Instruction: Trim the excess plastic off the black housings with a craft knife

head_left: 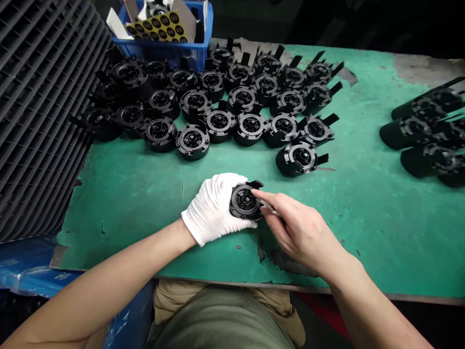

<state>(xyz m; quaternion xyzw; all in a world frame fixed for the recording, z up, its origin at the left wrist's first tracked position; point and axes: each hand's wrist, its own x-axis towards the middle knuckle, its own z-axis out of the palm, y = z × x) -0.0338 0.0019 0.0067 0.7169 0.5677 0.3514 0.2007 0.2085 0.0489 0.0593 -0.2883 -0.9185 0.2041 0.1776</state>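
My left hand (214, 208), in a white glove, wraps round a black round plastic housing (245, 199) with a ringed top and a tab sticking up at its far side. My bare right hand (296, 225) is at the housing's right edge, its index fingertip by the rim. Between its thumb and fingers shows a thin metallic tool (271, 207); the fingers cover most of it, so its kind is unclear. Just beyond, a similar black housing (298, 158) stands apart from the others, its tab pointing right.
Several like housings (250, 126) crowd the far side of the green tabletop (138, 194). More black cylinders (428, 160) are at the right. A blue bin (196, 51) behind holds a yellow sticker sheet (160, 29). Stacked black ribbed trays (39, 111) rise at the left.
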